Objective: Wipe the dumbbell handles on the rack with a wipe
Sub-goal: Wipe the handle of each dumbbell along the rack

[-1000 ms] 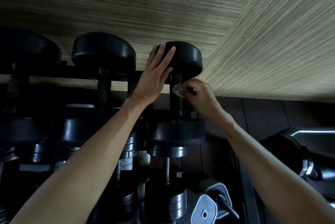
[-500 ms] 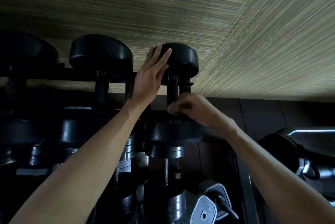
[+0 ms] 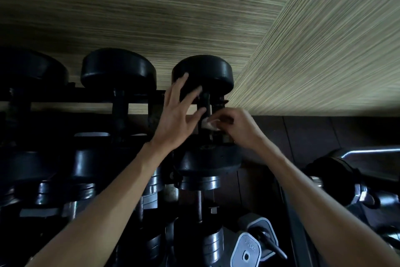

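Note:
A black dumbbell [image 3: 207, 72] lies on the top tier of a dark rack [image 3: 91, 94], at the right end of the row. Its dark handle [image 3: 205, 102] runs toward me between the two round heads. My right hand [image 3: 236, 128] pinches a small white wipe [image 3: 208, 124] around the handle, about halfway along it. My left hand [image 3: 175, 115] has its fingers spread straight, with the fingertips against the dumbbell's far head. Two more black dumbbells [image 3: 118, 72] sit to the left on the same tier.
Lower tiers hold several chrome-plated dumbbells [image 3: 201, 182]. A grey weight [image 3: 246, 249] marked in kilograms lies at the bottom. A wood-grain wall [image 3: 194, 18] stands right behind the rack and a dark machine [image 3: 337, 171] on the right.
My right hand slid the wipe down the handle to the near head, then back up to mid-handle. My left hand's fingers have shifted lower on the far head and spread wider.

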The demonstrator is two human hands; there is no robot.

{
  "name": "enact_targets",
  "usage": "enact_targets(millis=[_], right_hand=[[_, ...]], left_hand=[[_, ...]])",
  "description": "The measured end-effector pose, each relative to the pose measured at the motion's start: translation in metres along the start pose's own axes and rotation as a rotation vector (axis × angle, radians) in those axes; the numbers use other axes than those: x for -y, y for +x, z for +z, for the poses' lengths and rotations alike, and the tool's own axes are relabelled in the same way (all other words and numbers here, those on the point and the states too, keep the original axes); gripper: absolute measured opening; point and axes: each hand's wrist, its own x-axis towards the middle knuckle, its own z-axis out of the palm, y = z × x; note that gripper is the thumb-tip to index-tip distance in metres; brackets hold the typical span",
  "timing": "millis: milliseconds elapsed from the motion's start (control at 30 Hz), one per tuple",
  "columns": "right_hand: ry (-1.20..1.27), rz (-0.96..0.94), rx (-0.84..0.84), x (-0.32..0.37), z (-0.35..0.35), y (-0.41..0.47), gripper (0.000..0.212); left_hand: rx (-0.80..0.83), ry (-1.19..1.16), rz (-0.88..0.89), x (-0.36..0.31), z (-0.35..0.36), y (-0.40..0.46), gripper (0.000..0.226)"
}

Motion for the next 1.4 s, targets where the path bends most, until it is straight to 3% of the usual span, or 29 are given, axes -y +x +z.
enact_targets(millis=[67,133,267,433,633,733,867,1067,1167,1233,1300,1400], right_hand=[[0.179,0.051,-0.155,0.004,0.001,0.0,0.011],[0.288,0.078,-0.192,0.009,0.004,-0.001,0.018],[0.495,0.15,-0.258,0.007,0.016,-0.009,0.026],[0.209,0.09,-0.407,0.004,0.04,-0.034,0.011],[0.233,0.173,-0.486,-0.002,0.061,-0.063,0.027],[0.224,0.223,-0.509,-0.004,0.064,-0.065,0.035],[0.242,0.221,-0.52,-0.003,0.065,-0.063,0.033],[0.298,0.24,-0.517,-0.004,0.067,-0.063,0.028],[0.311,0.245,-0.523,-0.004,0.067,-0.063,0.028],[0.303,0.25,-0.528,-0.004,0.068,-0.063,0.028],[0.303,0.249,-0.528,-0.003,0.067,-0.063,0.029],[0.302,0.251,-0.531,-0.005,0.068,-0.063,0.029]], left_hand=[[0.043,-0.101,-0.01,-0.006,0.002,-0.014,0.043],[0.1,-0.217,-0.053,-0.009,0.004,-0.017,0.036],[0.06,-0.296,-0.14,-0.009,0.006,-0.008,0.018],[-0.14,-0.205,-0.445,0.007,0.015,-0.003,0.016],[-0.112,-0.354,-0.663,0.0,0.028,0.023,0.008],[-0.114,-0.429,-0.708,-0.001,0.029,0.017,0.006],[0.027,-0.513,-0.756,0.007,0.026,0.002,0.005],[-0.157,-0.596,-0.79,0.006,0.029,0.038,0.007],[-0.034,-0.569,-0.777,0.014,0.028,0.027,0.005],[0.19,-0.482,-0.738,0.016,0.024,0.007,0.006],[0.332,-0.546,-0.778,0.01,0.02,-0.009,0.007],[0.191,-0.771,-0.896,0.006,0.025,0.0,0.013]])
